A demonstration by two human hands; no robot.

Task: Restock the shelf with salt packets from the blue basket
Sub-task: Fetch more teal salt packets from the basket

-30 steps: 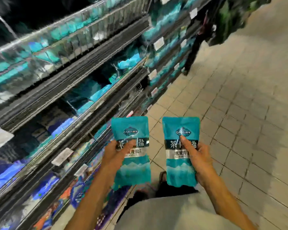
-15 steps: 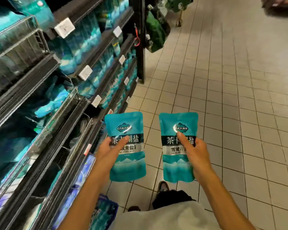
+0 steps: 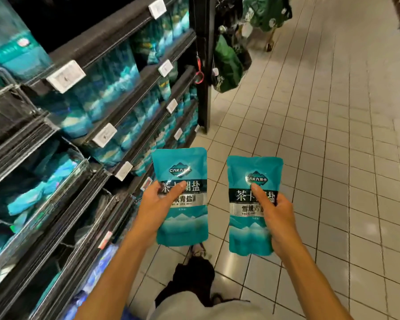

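I hold two teal salt packets upright in front of me, above the tiled floor. My left hand (image 3: 156, 205) grips the left salt packet (image 3: 183, 218), thumb across its dark label band. My right hand (image 3: 278, 218) grips the right salt packet (image 3: 247, 229) the same way. The dark shelf unit (image 3: 125, 107) runs along my left, its tiers filled with similar teal packets (image 3: 116, 72). The left packet hangs just off the shelf's front edge. The blue basket is not clearly in view.
White price tags (image 3: 66, 76) line the shelf edges. Wire-fronted shelves (image 3: 44, 181) sit lower left with lying packets. Green bags (image 3: 229, 63) hang on the shelf's end post. My shoe (image 3: 198, 250) is on the white tiled aisle floor (image 3: 344, 135) stretching right.
My view has swung right and down the aisle, away from the shelf face. Both hands keep their packets, held side by side at about the same height.
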